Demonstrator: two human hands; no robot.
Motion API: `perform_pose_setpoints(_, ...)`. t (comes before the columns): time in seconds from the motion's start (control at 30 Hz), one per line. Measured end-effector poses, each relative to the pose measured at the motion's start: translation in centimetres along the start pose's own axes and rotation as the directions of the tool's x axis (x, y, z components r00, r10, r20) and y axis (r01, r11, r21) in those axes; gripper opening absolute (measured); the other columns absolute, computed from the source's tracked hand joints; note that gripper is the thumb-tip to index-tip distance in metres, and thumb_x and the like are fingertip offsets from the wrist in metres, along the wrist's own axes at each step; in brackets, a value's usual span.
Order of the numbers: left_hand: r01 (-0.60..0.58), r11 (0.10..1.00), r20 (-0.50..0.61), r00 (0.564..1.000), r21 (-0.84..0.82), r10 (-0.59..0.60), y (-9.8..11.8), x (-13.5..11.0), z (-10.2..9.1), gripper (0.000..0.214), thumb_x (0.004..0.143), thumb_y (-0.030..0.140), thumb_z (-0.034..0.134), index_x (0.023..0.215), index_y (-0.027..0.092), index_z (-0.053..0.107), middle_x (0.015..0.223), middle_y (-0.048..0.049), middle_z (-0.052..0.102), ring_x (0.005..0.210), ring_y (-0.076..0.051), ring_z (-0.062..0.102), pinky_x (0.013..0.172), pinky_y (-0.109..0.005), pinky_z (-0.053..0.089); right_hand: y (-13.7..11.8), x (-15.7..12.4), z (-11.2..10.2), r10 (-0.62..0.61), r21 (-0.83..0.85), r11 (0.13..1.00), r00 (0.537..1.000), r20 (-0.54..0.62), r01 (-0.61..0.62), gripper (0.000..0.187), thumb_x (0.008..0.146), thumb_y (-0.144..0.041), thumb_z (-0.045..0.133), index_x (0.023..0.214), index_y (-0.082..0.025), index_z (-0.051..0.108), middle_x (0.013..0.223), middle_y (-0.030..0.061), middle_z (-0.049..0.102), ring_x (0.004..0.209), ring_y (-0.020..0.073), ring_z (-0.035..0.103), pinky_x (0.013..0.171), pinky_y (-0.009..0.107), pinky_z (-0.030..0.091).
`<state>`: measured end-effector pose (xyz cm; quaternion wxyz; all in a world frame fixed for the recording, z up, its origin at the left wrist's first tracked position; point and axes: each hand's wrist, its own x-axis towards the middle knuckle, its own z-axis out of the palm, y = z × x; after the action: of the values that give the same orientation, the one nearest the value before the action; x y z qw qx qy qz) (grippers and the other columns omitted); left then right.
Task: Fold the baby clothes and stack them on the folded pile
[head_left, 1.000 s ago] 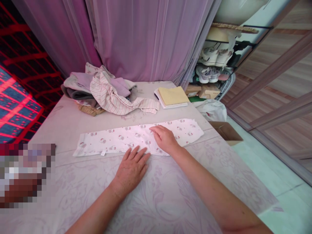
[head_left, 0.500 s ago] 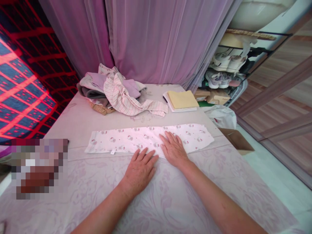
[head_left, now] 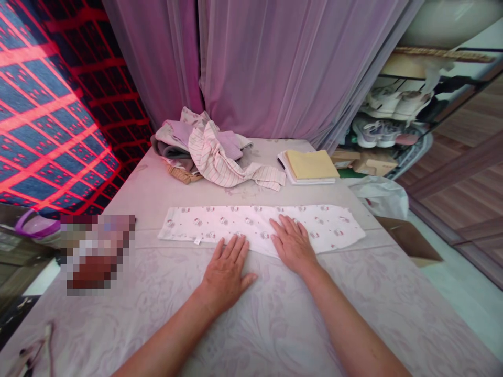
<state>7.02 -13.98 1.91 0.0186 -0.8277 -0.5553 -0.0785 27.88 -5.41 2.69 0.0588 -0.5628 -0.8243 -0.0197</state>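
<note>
A pair of white pants (head_left: 259, 222) printed with small cartoon cats lies flattened into a long strip across the table, legs apparently laid together, with a small white tag on its near edge at left. My right hand (head_left: 294, 243) rests palm down on its middle, fingers spread. Just left of it, my left hand (head_left: 228, 272) lies flat, its fingertips on the near edge of the cloth and its thumb out to the side over the tablecloth. Neither hand grips anything.
Behind lies a heap of crumpled clothes (head_left: 216, 152) over a wicker basket (head_left: 183, 174). A folded yellow cloth (head_left: 312, 164) tops a small stack at back right. A blurred-out item (head_left: 98, 251) sits at left. Shoes (head_left: 377, 132) stand on a rack beyond the right edge.
My left hand has slid a little left along the near edge of the cloth, its thumb now spread wider. My right hand stays on the cloth. The view has shifted left.
</note>
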Motion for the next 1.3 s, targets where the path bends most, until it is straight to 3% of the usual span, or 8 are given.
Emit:
perform_pose_setpoints(0.4, 0.119, 0.993, 0.156, 0.980, 0.011, -0.119, -0.5, -0.3, -1.7, 0.080, 0.087, 0.069, 0.035, 0.147, 0.017, 0.036, 0.154, -0.0105, 0.031, 0.142, -0.032, 0.028, 0.115, -0.054, 0.020, -0.1, 0.1, -0.4, 0.020, -0.006, 1.000, 0.999, 0.028, -0.020, 0.046, 0.097, -0.034, 0.035, 0.141, -0.027, 0.046, 0.150, 0.0085, 0.039, 0.138, 0.0242, 0.033, 0.112, 0.047, 0.022)
perform_pose_setpoints(0.57, 0.208, 0.977, 0.216, 0.953, 0.044, -0.212, -3.9, -0.4, -2.9, 0.079, 0.087, 0.066, 0.038, 0.148, 0.015, 0.033, 0.154, -0.0137, 0.030, 0.143, -0.033, 0.026, 0.116, -0.054, 0.017, 0.0, 0.1, -0.1, 0.020, -0.004, 1.000, 1.000, 0.006, -0.020, 0.045, 0.097, -0.034, 0.034, 0.140, -0.027, 0.048, 0.150, 0.0078, 0.041, 0.137, 0.0239, 0.034, 0.112, 0.047, 0.023)
perform_pose_setpoints(0.73, 0.300, 0.954, 0.352, 0.890, 0.027, -0.290, -6.1, -0.2, -3.9, 0.082, 0.087, 0.064, 0.040, 0.151, 0.014, 0.026, 0.157, -0.0135, 0.018, 0.145, -0.034, 0.016, 0.114, -0.057, 0.017, 0.0, 0.1, 0.0, 0.020, -0.008, 1.000, 1.000, 0.010, -0.020, 0.045, 0.097, -0.034, 0.034, 0.140, -0.027, 0.048, 0.149, 0.0081, 0.041, 0.137, 0.0239, 0.035, 0.112, 0.047, 0.024)
perform_pose_setpoints(0.87, 0.289, 0.952, 0.421, 0.879, -0.101, -0.222, -8.1, -0.2, -5.0, 0.080, 0.086, 0.061, 0.043, 0.149, 0.015, 0.028, 0.158, -0.0130, 0.017, 0.146, -0.033, 0.013, 0.114, -0.056, 0.018, 0.0, 0.0, 0.0, 0.020, -0.008, 1.000, 1.000, 0.003, -0.020, 0.045, 0.097, -0.034, 0.034, 0.139, -0.027, 0.048, 0.149, 0.0083, 0.042, 0.137, 0.0238, 0.035, 0.112, 0.047, 0.024)
perform_pose_setpoints(0.93, 0.255, 0.939, 0.464, 0.877, -0.230, -0.125, -10.3, -0.6, -5.6, 0.072, 0.084, 0.056, 0.048, 0.144, 0.018, 0.038, 0.158, -0.0111, 0.022, 0.145, -0.029, 0.019, 0.115, -0.047, 0.023, 0.0, 0.0, 0.0, 0.020, -0.009, 1.000, 1.000, -0.002, -0.020, 0.045, 0.097, -0.034, 0.034, 0.139, -0.027, 0.048, 0.148, 0.0081, 0.042, 0.137, 0.0237, 0.035, 0.112, 0.047, 0.024)
perform_pose_setpoints(1.0, 0.258, 0.901, 0.431, 0.898, -0.348, -0.091, -12.4, -1.1, -6.1, 0.055, 0.081, 0.045, 0.051, 0.131, 0.023, 0.052, 0.153, -0.0073, 0.035, 0.140, -0.023, 0.034, 0.111, -0.038, 0.032, 0.1, 0.0, 0.1, 0.020, -0.012, 1.000, 1.000, -0.005, -0.020, 0.045, 0.097, -0.034, 0.035, 0.139, -0.027, 0.049, 0.148, 0.0080, 0.043, 0.137, 0.0237, 0.036, 0.112, 0.047, 0.024)
perform_pose_setpoints(1.1, 0.262, 0.863, 0.330, 0.937, -0.432, -0.118, -14.4, -1.5, -6.4, 0.030, 0.076, 0.029, 0.050, 0.103, 0.024, 0.063, 0.143, -0.0037, 0.051, 0.130, -0.021, 0.047, 0.105, -0.034, 0.040, 0.1, 0.0, 0.2, 0.016, -0.010, 1.000, 1.000, -0.016, -0.016, 0.045, 0.096, -0.034, 0.035, 0.139, -0.028, 0.049, 0.147, 0.0078, 0.044, 0.136, 0.0233, 0.036, 0.112, 0.046, 0.024)
perform_pose_setpoints(1.3, 0.210, 0.909, 0.213, 0.967, -0.359, -0.139, -13.9, -1.0, -5.8, 0.029, 0.067, 0.016, 0.050, 0.094, 0.022, 0.062, 0.125, -0.0066, 0.061, 0.120, -0.023, 0.053, 0.102, -0.037, 0.042, 0.2, 0.0, 0.3, 0.009, 0.007, 1.000, 0.999, -0.033, -0.008, 0.045, 0.096, -0.035, 0.034, 0.137, -0.027, 0.050, 0.147, 0.0077, 0.044, 0.135, 0.0232, 0.037, 0.111, 0.046, 0.025)
